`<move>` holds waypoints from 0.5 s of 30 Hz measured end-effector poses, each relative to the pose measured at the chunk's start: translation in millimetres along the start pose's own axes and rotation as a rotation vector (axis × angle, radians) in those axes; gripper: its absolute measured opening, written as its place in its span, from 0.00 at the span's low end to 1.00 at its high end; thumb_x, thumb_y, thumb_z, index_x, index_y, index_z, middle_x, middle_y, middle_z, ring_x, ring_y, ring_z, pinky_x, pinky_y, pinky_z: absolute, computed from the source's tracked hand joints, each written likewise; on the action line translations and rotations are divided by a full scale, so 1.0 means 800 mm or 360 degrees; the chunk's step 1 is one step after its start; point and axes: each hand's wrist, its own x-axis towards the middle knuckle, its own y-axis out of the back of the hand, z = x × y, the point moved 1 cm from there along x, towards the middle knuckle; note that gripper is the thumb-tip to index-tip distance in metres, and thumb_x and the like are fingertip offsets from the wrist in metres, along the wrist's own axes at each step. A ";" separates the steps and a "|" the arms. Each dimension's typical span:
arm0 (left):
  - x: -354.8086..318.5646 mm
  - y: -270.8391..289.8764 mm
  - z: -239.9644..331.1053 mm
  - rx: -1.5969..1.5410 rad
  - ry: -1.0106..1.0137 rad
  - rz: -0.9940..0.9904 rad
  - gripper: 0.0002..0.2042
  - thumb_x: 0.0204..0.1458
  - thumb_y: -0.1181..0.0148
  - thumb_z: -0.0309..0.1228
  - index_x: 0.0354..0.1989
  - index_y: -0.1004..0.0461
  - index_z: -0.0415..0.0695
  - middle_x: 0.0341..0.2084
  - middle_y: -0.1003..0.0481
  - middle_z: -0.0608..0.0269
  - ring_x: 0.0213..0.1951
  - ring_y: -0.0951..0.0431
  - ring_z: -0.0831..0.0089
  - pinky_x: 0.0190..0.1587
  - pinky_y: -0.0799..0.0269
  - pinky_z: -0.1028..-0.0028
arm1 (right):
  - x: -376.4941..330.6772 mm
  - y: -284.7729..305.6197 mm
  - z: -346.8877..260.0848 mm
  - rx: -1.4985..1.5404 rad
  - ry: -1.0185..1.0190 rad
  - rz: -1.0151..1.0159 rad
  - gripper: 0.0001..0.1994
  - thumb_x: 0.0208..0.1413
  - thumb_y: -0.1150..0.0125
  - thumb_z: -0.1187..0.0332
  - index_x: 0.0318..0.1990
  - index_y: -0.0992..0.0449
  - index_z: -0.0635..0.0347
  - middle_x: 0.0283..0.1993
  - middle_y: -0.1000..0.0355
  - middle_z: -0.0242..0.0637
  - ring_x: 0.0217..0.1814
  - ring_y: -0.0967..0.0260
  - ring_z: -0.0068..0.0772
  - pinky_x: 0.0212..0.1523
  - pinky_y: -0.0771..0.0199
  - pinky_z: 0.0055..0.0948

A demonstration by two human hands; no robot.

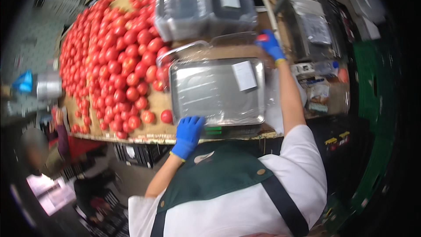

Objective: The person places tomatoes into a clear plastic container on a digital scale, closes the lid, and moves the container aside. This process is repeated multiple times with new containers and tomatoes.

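My left hand (188, 135), in a blue glove, rests its fingers side by side on the near left edge of a shallow clear plastic container (197, 105). The container lies on a metal-topped weighing scale (239, 130) with a green lit display, and a white label shows on it. My right hand (272, 48), also blue-gloved and slightly blurred, is beyond the container's far right corner. Its fingers are closed round a tomato (262, 37), of which only a red part shows. Clear plastic flaps (188, 49) rise behind the container.
Loose tomatoes (120, 70) cover the table's left side. Stacks of clear plastic containers (184, 6) stand at the back. A bottle (325, 67) and packets (318, 94) lie to the right, beside green crates (372, 92). Another person (55, 149) is at the far left.
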 end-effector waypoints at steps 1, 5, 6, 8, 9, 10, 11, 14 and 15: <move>-0.004 -0.007 -0.001 0.0014 0.0041 0.0083 0.13 0.43 0.48 0.27 0.40 0.30 0.49 0.32 0.30 0.64 0.37 0.29 0.64 0.41 0.35 0.66 | 0.001 0.029 -0.047 0.0267 -0.0305 -0.0136 0.18 0.46 0.35 0.62 0.44 0.29 0.57 0.36 0.27 0.39 0.31 0.27 0.34 0.27 0.26 0.31; 0.008 0.032 -0.001 -0.0190 -0.0063 0.0043 0.24 0.42 0.37 0.33 0.52 0.31 0.49 0.48 0.31 0.57 0.50 0.32 0.57 0.50 0.35 0.65 | -0.062 0.149 -0.161 0.1444 -0.0454 -0.0170 0.16 0.57 0.44 0.62 0.50 0.34 0.58 0.40 0.28 0.39 0.32 0.28 0.29 0.25 0.24 0.24; 0.013 0.051 0.004 -0.0668 0.0017 -0.0014 0.32 0.43 0.34 0.39 0.59 0.37 0.48 0.57 0.38 0.53 0.58 0.37 0.55 0.56 0.38 0.64 | -0.089 0.159 -0.208 0.1491 -0.0416 -0.0273 0.16 0.58 0.46 0.62 0.50 0.33 0.59 0.41 0.29 0.39 0.34 0.28 0.29 0.29 0.24 0.25; 0.022 0.079 0.027 -0.2029 0.0293 0.0094 0.37 0.46 0.36 0.40 0.65 0.47 0.48 0.59 0.40 0.52 0.60 0.39 0.54 0.57 0.37 0.58 | -0.142 0.161 -0.317 0.1037 -0.0095 -0.0154 0.17 0.59 0.48 0.65 0.54 0.33 0.60 0.47 0.30 0.39 0.45 0.30 0.31 0.45 0.29 0.26; 0.027 0.080 0.039 -0.2776 0.0532 0.0167 0.39 0.45 0.36 0.39 0.66 0.49 0.48 0.60 0.40 0.53 0.60 0.39 0.53 0.56 0.36 0.56 | -0.165 0.160 -0.360 0.0812 0.0078 -0.0071 0.18 0.59 0.49 0.67 0.55 0.34 0.62 0.50 0.30 0.39 0.48 0.32 0.31 0.48 0.32 0.27; 0.030 0.094 0.046 -0.3281 0.0550 -0.0083 0.38 0.48 0.38 0.39 0.66 0.50 0.46 0.59 0.40 0.53 0.58 0.37 0.54 0.53 0.33 0.57 | -0.189 0.161 -0.403 0.0594 0.0229 0.0038 0.19 0.59 0.50 0.69 0.57 0.34 0.63 0.52 0.31 0.38 0.50 0.33 0.31 0.51 0.35 0.29; 0.030 0.107 0.047 -0.3770 0.0572 -0.0375 0.37 0.50 0.40 0.39 0.66 0.51 0.45 0.58 0.39 0.54 0.56 0.34 0.55 0.50 0.30 0.58 | -0.209 0.157 -0.390 0.0757 0.0020 0.0197 0.18 0.57 0.47 0.69 0.55 0.32 0.62 0.50 0.30 0.38 0.47 0.33 0.29 0.47 0.34 0.29; 0.009 0.070 0.011 -0.3975 0.0819 -0.0500 0.29 0.53 0.45 0.44 0.59 0.42 0.40 0.49 0.33 0.50 0.48 0.28 0.52 0.38 0.23 0.59 | -0.260 0.145 -0.288 0.0568 -0.0478 0.0588 0.18 0.52 0.39 0.69 0.51 0.28 0.60 0.46 0.29 0.38 0.43 0.33 0.27 0.37 0.31 0.31; 0.003 0.068 0.000 -0.4167 0.0925 -0.0504 0.28 0.54 0.46 0.45 0.57 0.40 0.39 0.48 0.32 0.48 0.48 0.28 0.51 0.37 0.23 0.58 | -0.286 0.157 -0.221 0.0033 -0.0613 0.0635 0.19 0.51 0.37 0.68 0.51 0.29 0.58 0.46 0.30 0.38 0.44 0.33 0.29 0.38 0.31 0.31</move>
